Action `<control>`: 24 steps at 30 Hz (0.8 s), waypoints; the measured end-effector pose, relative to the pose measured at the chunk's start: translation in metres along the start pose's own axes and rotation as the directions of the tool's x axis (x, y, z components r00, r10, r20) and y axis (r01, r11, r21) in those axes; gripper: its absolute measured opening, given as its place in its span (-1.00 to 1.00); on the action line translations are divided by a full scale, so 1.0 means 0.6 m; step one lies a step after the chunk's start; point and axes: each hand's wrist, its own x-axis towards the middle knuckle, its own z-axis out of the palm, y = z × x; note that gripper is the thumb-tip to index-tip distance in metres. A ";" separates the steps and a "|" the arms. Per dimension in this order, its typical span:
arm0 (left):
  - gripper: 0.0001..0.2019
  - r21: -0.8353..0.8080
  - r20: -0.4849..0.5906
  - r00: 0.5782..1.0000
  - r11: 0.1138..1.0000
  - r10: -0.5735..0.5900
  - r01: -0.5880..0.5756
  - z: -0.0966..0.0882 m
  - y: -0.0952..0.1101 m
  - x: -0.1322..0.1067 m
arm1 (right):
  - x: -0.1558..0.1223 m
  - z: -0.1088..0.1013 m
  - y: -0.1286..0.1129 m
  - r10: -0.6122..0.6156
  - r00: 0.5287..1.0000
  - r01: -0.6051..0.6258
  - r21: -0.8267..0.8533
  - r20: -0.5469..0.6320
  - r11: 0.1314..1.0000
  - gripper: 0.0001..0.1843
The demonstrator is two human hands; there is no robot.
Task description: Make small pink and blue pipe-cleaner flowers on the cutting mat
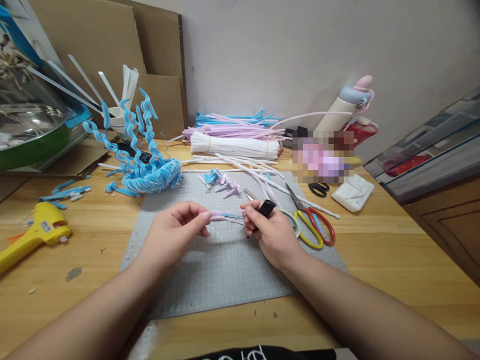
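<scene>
My left hand point(176, 227) pinches one end of a short pink and blue pipe cleaner piece point(225, 216) just above the grey cutting mat point(221, 270). My right hand point(270, 230) grips the other end of that piece and also holds a small black-handled tool point(265, 209) whose metal tip points up and left. Both hands hover over the middle of the mat, fingers closed. Small twisted pink and blue pieces point(223, 181) lie on the mat beyond my hands.
Red and yellow scissors point(313, 222) lie right of my right hand, black scissors point(318, 188) behind. A blue curly pipe cleaner figure point(144, 160) stands back left. Bundles of pipe cleaners point(234, 140) lie at the back. A yellow glue gun point(35, 232) rests far left.
</scene>
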 end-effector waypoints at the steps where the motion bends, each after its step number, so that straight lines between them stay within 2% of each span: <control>1: -0.83 -0.054 -0.009 1.000 0.998 -0.017 0.016 0.000 -0.002 0.001 | -0.002 0.003 -0.002 0.037 0.999 -0.037 0.069 0.010 0.997 -0.64; 3: -0.80 -0.171 -0.005 0.998 0.983 -0.065 0.063 0.001 -0.004 0.002 | -0.008 0.008 -0.002 0.084 0.996 -0.088 0.120 0.034 0.989 -0.57; 5: -0.76 -0.290 0.046 0.992 0.949 -0.118 0.127 0.005 -0.005 0.000 | -0.017 0.011 0.007 0.130 0.986 -0.133 0.028 0.103 0.991 -0.53; 8: -0.69 -0.406 0.163 0.973 0.887 -0.165 0.219 0.014 -0.007 -0.008 | -0.032 0.017 0.029 0.255 0.931 -0.230 -0.121 0.263 0.966 -0.52; 10: -0.68 -0.430 0.210 0.959 0.863 -0.190 0.265 0.021 -0.010 -0.016 | -0.041 0.023 0.041 0.268 0.909 -0.264 -0.056 0.318 0.963 -0.57; 12: -0.70 -0.431 0.220 0.953 0.856 -0.208 0.286 0.026 -0.014 -0.022 | -0.045 0.030 0.045 0.177 0.941 -0.214 0.099 0.289 0.972 -0.61; 14: -0.71 -0.422 0.214 0.954 0.860 -0.211 0.285 0.030 -0.019 -0.027 | -0.044 0.034 0.043 0.061 0.979 -0.103 0.211 0.196 0.972 -0.64; 17: -0.72 -0.377 0.213 0.953 0.881 -0.217 0.285 0.034 -0.024 -0.029 | -0.039 0.032 0.031 -0.037 0.994 0.014 0.221 0.100 0.975 -0.73; 20: -0.71 -0.341 0.219 0.943 0.886 -0.251 0.315 0.036 -0.023 -0.030 | -0.035 0.028 0.019 -0.044 0.995 0.026 0.198 0.087 0.980 -0.73; 24: -0.70 -0.300 0.192 0.945 0.901 -0.265 0.314 0.035 -0.018 -0.029 | -0.028 0.025 0.011 0.028 0.995 -0.048 0.222 0.093 0.974 -0.66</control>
